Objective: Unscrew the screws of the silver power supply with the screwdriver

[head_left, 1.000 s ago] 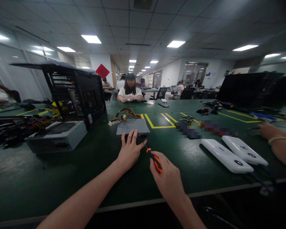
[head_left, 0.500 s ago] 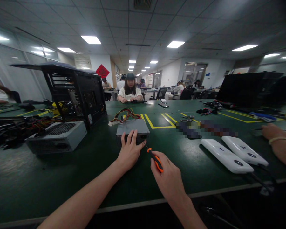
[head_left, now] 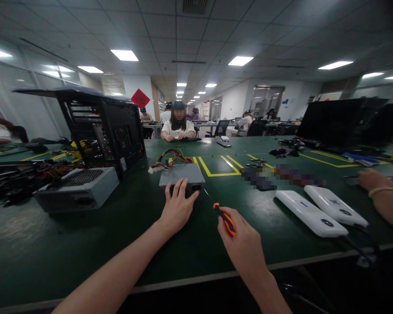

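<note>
A grey computer power supply (head_left: 182, 172) lies on the green table with its bundle of coloured cables (head_left: 172, 157) rising behind it. My left hand (head_left: 177, 203) rests against its near face, fingers spread and stretched toward the top edge, thumb pointing right below the socket. In my right hand (head_left: 244, 235) is a screwdriver (head_left: 225, 220) with an orange and black handle. Its thin shaft slants up and left, the tip by the power supply's near right corner. Whether the tip touches the case I cannot tell.
Left stand a second power supply (head_left: 80, 187) and an open black computer case (head_left: 108, 126). To the right are two white devices (head_left: 309, 213) with cords, and a co-worker's hand (head_left: 376, 181). Another person (head_left: 178, 126) sits opposite. Yellow tape (head_left: 222, 174) marks the table.
My right hand has moved right with the screwdriver, drawing its tip from beside my left thumb to the power supply's right corner. My left hand has stayed in nearly the same place.
</note>
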The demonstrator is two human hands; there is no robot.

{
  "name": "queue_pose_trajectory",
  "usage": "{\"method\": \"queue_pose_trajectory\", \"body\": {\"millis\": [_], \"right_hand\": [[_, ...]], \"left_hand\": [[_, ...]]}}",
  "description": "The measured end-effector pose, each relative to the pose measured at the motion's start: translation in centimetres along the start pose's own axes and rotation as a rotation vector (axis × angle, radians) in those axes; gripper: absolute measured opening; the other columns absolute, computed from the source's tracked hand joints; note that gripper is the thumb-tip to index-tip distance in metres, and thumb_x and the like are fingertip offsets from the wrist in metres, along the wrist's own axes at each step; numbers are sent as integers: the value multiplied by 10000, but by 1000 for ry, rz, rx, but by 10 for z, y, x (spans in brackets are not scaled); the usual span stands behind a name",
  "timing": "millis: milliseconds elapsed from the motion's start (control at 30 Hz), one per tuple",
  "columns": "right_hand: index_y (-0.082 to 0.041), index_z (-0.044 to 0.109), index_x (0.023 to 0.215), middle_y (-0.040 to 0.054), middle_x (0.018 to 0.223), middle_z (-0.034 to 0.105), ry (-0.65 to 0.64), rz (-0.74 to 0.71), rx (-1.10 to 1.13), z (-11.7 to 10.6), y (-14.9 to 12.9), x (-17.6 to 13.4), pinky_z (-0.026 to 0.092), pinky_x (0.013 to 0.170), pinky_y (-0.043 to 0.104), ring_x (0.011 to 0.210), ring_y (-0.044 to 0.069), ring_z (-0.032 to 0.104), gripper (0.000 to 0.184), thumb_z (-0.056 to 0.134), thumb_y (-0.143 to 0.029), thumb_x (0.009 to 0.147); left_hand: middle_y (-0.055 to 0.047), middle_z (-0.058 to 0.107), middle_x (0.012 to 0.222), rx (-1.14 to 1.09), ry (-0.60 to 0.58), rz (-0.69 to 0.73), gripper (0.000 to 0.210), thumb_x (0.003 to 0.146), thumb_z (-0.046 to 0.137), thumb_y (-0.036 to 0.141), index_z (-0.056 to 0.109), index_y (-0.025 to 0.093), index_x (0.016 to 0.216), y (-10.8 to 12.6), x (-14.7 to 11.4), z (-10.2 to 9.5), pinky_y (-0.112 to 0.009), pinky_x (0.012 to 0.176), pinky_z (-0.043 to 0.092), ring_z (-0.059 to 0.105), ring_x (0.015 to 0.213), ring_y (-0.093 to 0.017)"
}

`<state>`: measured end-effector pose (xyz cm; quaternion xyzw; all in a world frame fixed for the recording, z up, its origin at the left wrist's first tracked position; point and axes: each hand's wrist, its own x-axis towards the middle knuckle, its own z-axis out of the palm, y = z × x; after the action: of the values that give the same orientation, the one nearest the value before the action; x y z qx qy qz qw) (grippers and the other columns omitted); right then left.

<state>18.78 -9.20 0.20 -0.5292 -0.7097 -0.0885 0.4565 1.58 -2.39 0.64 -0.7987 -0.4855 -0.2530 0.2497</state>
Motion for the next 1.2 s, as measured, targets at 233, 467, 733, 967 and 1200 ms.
{"method": "queue_pose_trajectory", "body": {"millis": [233, 467, 733, 967, 1200], "right_hand": [[-164, 539, 986, 65, 894, 651, -8, 16, -8, 2, 1, -1, 516, 646, 283, 764, 174, 643, 215, 408, -217, 823], [-163, 526, 996, 99, 969, 560, -36, -7, -69, 3, -2, -1, 518, 578, 287, 742, 180, 624, 230, 393, -171, 809], [-146, 501, 1046, 105, 964, 552, 2, -109, -96, 1, -14, -2, 509, 591, 254, 775, 166, 610, 253, 336, -153, 854], [-178, 554, 977, 53, 818, 589, -2, -25, -142, -4, -8, 2, 456, 487, 213, 644, 143, 612, 287, 369, -376, 885], [-130, 458, 1005, 123, 976, 477, -3, 6, 47, 4, -16, -2, 523, 588, 279, 780, 177, 595, 215, 409, -212, 812]], "left_hand": [[-149, 344, 1320, 14, -1, -7, 392, 789, 472, 230, 496, 293, 1175, 0, 0, 1, -541, 994, 158, 265, 1254, -293], [-141, 341, 1322, 17, 2, -18, 394, 790, 474, 236, 493, 303, 1178, 2, 0, 0, -542, 995, 154, 264, 1254, -291], [-137, 351, 1316, 11, 5, -20, 396, 785, 478, 229, 499, 293, 1175, 2, 1, 0, -548, 997, 155, 265, 1252, -290], [-135, 361, 1313, 5, 18, -28, 375, 791, 469, 229, 516, 287, 1159, 3, 1, 1, -546, 1001, 150, 266, 1252, -288], [-134, 359, 1316, 2, 16, -37, 367, 799, 462, 249, 513, 286, 1160, 3, 1, 1, -541, 1003, 149, 272, 1249, -284]]}}
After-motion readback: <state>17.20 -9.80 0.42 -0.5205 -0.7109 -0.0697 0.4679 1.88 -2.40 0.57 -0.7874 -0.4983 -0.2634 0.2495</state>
